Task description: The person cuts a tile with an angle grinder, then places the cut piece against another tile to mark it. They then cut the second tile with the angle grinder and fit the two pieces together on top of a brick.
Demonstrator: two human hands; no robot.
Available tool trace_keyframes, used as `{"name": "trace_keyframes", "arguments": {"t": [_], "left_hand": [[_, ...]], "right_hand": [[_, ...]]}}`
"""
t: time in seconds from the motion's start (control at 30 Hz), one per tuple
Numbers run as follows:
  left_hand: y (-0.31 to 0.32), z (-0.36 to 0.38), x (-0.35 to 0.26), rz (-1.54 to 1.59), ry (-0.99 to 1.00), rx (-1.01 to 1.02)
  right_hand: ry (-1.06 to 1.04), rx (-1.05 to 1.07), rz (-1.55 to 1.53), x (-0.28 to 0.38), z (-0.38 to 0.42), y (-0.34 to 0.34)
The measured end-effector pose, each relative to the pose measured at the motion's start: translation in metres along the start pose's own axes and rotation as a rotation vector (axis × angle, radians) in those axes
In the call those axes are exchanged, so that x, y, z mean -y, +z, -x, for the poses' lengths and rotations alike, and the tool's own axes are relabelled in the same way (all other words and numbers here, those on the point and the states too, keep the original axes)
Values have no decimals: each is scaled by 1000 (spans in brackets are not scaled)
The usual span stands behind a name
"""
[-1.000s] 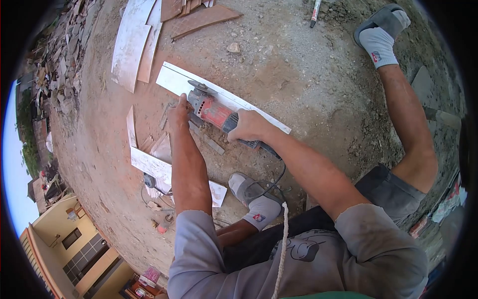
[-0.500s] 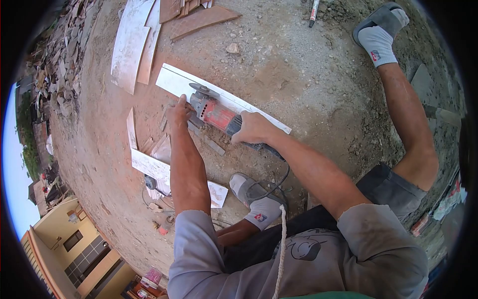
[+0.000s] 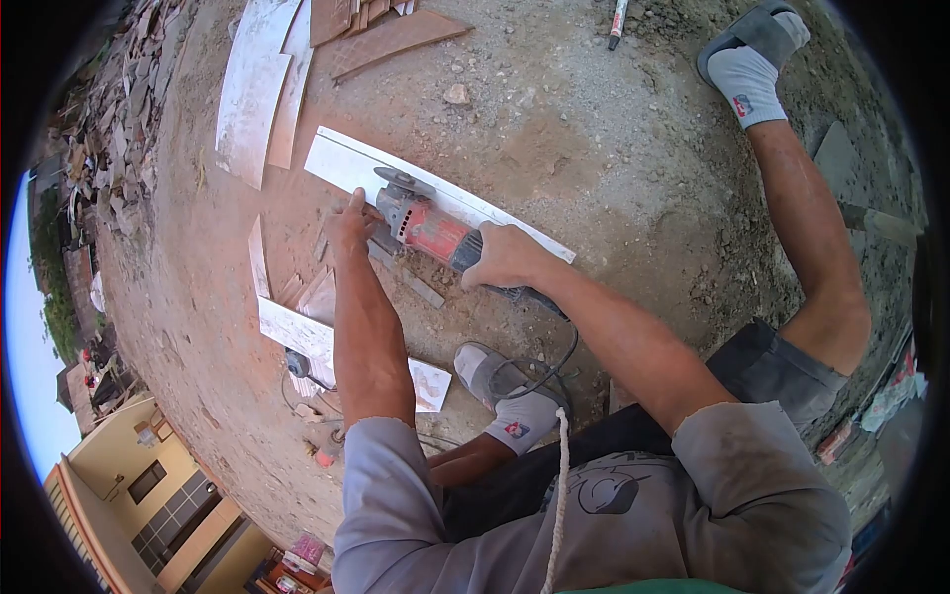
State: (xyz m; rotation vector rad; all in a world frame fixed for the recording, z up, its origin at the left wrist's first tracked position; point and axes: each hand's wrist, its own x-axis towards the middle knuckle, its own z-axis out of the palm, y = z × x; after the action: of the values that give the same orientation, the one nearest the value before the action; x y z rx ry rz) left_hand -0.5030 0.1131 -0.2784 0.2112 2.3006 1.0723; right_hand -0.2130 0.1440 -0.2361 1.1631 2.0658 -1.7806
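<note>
A red and grey angle grinder (image 3: 433, 232) lies over a long white tile strip (image 3: 341, 163) on the ground. Its cutting disc (image 3: 404, 182) stands at a thin dark line running lengthwise along the strip. My right hand (image 3: 503, 255) is wrapped around the grinder's dark rear body. At the front, my left hand (image 3: 350, 218) is closed at the side of the grinder's head, thumb pointing up; the part it grips is mostly hidden. A power cord (image 3: 554, 358) trails from the rear of the tool, past my foot.
White tile pieces (image 3: 242, 124) and brown-backed tiles (image 3: 401, 46) lie beyond the strip. Another cut tile (image 3: 297, 329) and a second tool (image 3: 297, 362) are at left. A marker (image 3: 617, 24) lies at the top. My sandalled feet (image 3: 754, 61) flank the work; rubble (image 3: 119, 148) is piled far left.
The grinder has shifted very slightly to the right along the strip. Both hands keep their grip, and the view has moved a little.
</note>
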Motion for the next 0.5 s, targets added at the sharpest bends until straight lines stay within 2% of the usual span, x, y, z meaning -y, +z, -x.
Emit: {"name": "trace_keyframes", "arguments": {"t": [0.27,0.5], "left_hand": [[-3,-9,4,38,-10,70],[-4,-19,13,9,-10,33]], "right_hand": [[6,6,-2,-2,3,-1],[7,14,-3,-4,3,-1]]}}
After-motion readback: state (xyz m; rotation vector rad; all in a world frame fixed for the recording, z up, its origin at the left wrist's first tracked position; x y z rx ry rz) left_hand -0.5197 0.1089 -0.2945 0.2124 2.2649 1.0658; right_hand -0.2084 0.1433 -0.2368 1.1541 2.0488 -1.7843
